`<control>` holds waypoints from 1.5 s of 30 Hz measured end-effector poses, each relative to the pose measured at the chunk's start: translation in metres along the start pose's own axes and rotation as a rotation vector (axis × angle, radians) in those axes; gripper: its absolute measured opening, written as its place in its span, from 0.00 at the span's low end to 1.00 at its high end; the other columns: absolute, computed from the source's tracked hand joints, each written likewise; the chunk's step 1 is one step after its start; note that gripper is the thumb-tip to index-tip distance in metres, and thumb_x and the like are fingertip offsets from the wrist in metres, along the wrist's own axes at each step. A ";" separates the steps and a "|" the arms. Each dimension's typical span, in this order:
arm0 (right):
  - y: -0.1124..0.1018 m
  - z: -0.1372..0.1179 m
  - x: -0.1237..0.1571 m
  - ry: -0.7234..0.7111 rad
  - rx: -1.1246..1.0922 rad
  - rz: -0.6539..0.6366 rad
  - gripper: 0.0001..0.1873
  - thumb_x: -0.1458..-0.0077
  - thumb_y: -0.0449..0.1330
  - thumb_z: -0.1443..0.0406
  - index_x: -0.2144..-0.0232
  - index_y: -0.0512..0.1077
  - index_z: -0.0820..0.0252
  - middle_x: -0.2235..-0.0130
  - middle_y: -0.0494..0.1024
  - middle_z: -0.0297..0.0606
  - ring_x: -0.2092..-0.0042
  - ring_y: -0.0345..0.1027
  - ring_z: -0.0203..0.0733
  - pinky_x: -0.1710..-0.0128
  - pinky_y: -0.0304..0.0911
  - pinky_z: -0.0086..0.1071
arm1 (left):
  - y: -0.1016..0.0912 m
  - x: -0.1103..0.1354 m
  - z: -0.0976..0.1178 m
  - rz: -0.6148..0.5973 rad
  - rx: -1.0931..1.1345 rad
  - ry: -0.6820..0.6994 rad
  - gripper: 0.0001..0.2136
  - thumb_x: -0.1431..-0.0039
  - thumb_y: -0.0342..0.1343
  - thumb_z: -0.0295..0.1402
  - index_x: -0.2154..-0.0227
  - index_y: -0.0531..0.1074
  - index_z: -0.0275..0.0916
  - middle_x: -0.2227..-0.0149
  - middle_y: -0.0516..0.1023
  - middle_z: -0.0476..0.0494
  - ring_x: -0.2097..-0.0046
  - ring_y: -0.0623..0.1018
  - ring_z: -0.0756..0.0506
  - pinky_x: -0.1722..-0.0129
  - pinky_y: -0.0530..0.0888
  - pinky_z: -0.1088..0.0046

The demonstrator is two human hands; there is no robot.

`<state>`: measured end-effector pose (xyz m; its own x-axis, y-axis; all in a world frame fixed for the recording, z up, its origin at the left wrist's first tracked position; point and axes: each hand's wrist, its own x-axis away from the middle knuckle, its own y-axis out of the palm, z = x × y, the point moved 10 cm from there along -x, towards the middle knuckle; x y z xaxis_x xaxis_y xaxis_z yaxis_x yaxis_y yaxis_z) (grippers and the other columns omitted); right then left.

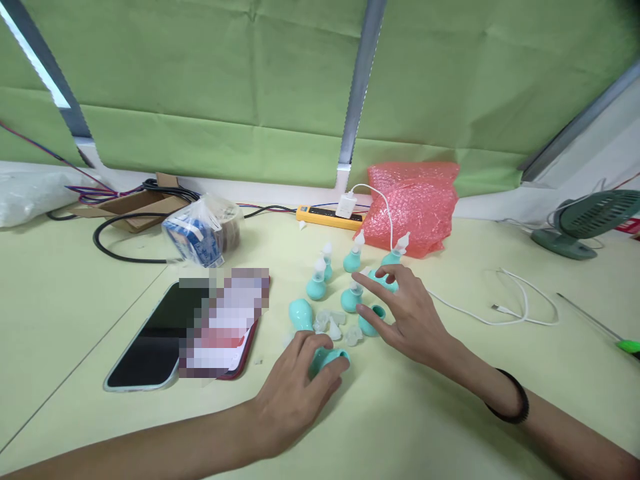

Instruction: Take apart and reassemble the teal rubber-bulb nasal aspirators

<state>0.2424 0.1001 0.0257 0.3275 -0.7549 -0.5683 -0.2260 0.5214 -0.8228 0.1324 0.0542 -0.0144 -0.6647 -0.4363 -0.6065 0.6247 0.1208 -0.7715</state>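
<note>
My left hand [295,387] has its fingers wrapped around a teal squeeze bulb [325,360] lying low over the table, its open mouth toward the right. My right hand [407,310] reaches over the group with thumb and index finger apart, close to a teal bulb fitted with a clear nozzle [351,299]; whether it touches that bulb I cannot tell. Under its thumb sits an uncapped bulb [371,323] with a dark opening. Another bare bulb [301,314] lies on the left. Several clear plastic nozzle pieces [334,328] are heaped between them. More bulbs with nozzles [316,287] stand upright behind.
Two phones lie at the left, one dark [150,340] and one lit [225,327]. Behind are a plastic-wrapped blue package [195,233], a cardboard box [135,210], a yellow power strip [320,217] and pink bubble wrap [415,207]. A white cable [525,307], a screwdriver [627,347] and a fan [590,220] are right.
</note>
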 end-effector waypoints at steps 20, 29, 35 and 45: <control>-0.045 0.005 0.009 0.035 -0.336 0.401 0.30 0.54 0.57 0.70 0.48 0.52 0.58 0.56 0.62 0.47 0.55 0.57 0.51 0.59 0.57 0.46 | 0.014 -0.001 0.012 -0.236 0.024 0.089 0.15 0.50 0.47 0.25 0.56 0.62 0.33 0.52 0.58 0.31 0.53 0.59 0.33 0.58 0.60 0.49; -0.012 -0.096 0.038 -0.432 -0.482 -0.412 0.22 0.56 0.48 0.76 0.57 0.60 0.56 0.64 0.66 0.40 0.67 0.63 0.39 0.73 0.61 0.30 | -0.021 -0.011 -0.016 -0.039 0.582 -0.182 0.05 0.49 0.45 0.33 0.72 0.58 0.36 0.75 0.61 0.47 0.73 0.62 0.49 0.75 0.62 0.72; -0.017 -0.111 0.045 -0.457 -0.445 -0.277 0.15 0.53 0.46 0.74 0.62 0.63 0.58 0.72 0.70 0.37 0.71 0.64 0.36 0.76 0.61 0.28 | 0.007 -0.002 -0.011 -0.357 0.722 -0.346 0.17 0.42 0.38 0.37 0.85 0.52 0.37 0.84 0.52 0.53 0.80 0.55 0.53 0.78 0.54 0.75; -0.038 -0.104 0.047 -0.446 -0.398 0.087 0.13 0.48 0.44 0.73 0.62 0.63 0.60 0.73 0.73 0.37 0.71 0.68 0.35 0.73 0.64 0.27 | 0.029 0.014 -0.030 -0.333 1.130 -0.774 0.21 0.42 0.36 0.43 0.86 0.57 0.36 0.85 0.56 0.53 0.82 0.57 0.54 0.81 0.56 0.78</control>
<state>0.1705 0.0033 0.0303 0.6257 -0.4318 -0.6497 -0.5670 0.3202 -0.7589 0.1287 0.0781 -0.0514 -0.6847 -0.7199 0.1138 0.7182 -0.6930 -0.0632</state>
